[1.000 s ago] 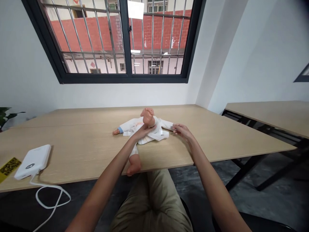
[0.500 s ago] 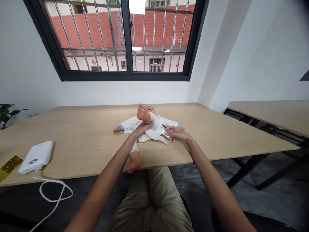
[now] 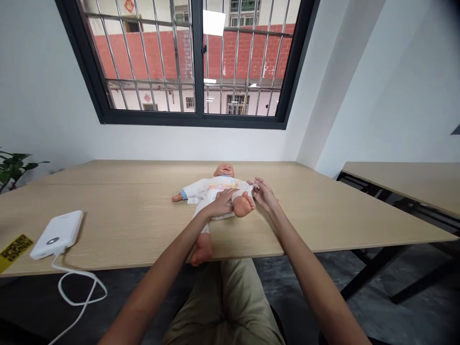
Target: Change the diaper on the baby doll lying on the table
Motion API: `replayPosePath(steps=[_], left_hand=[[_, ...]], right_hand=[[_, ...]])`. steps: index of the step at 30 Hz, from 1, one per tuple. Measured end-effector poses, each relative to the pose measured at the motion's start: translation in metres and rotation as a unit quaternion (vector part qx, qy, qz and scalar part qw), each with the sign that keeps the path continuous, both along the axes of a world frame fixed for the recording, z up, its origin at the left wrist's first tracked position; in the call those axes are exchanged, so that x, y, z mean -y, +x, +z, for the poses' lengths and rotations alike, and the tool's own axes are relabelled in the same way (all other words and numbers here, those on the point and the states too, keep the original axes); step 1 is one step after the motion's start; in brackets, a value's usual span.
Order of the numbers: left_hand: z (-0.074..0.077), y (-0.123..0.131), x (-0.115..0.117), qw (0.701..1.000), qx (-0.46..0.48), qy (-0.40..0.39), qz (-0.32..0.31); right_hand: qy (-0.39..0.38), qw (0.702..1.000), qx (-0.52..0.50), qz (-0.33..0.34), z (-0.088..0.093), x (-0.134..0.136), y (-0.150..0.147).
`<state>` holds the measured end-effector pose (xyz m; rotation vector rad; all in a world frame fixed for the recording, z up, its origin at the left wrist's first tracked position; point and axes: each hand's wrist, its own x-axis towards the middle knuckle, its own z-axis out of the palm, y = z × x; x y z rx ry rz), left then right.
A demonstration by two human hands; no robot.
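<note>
Doll [image 3: 224, 184] on its back on the pale wood-toned table [image 3: 143, 230], directly in front of the seated person. Head [image 3: 224, 169] towards the window wall, legs towards the person. White clothing, orange-pink print on the chest, blue at collar and at the visible cuff [image 3: 183, 194]. Arm on the person's left stretched out flat; the other mostly masked by the right hand [image 3: 264, 192]. One leg lies to the near edge, its bare foot [image 3: 201, 249] at the rim; the other is raised, sole [image 3: 243, 204] facing the person.

Grip, right: thumb and fingertips pinched on a white cloth [image 3: 256, 186] beside the raised leg (only a sliver shows). Grip, left: the left hand [image 3: 221, 203] lies across the doll's lower body, fingers against the raised leg; whether they clasp it I cannot tell.

Obstructions: left hand and wrist cover the doll's middle; the raised foot screens clothing behind it.

Surroundings: white power bank [image 3: 59, 234] at the table's left, its cable [image 3: 94, 282] looping over the edge; yellow patterned label [image 3: 15, 251] beside it; leafy plant [image 3: 16, 165] beyond; second table [image 3: 406, 191] to the right; dark-framed window [image 3: 197, 120] ahead.
</note>
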<state>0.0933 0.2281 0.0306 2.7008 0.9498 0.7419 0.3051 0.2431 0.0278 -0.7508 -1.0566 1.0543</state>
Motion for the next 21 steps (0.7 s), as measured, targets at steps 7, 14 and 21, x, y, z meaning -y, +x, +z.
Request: replayPosePath(steps=[7,14,21], left_hand=[[0.009,0.001,0.019,0.996,-0.050,-0.002,-0.068],[0.007,0.009,0.022,0.988,-0.118,0.058,-0.085],[0.011,0.005,0.032,0.982,-0.133,0.106,-0.088]], right_hand=[[0.034,0.993,0.105,-0.030,0.002,-0.019,-0.033],[0.031,0.988,0.143,0.051,0.002,-0.003,-0.024],[0.026,0.982,0.176,0.060,0.003,0.000,0.003]])
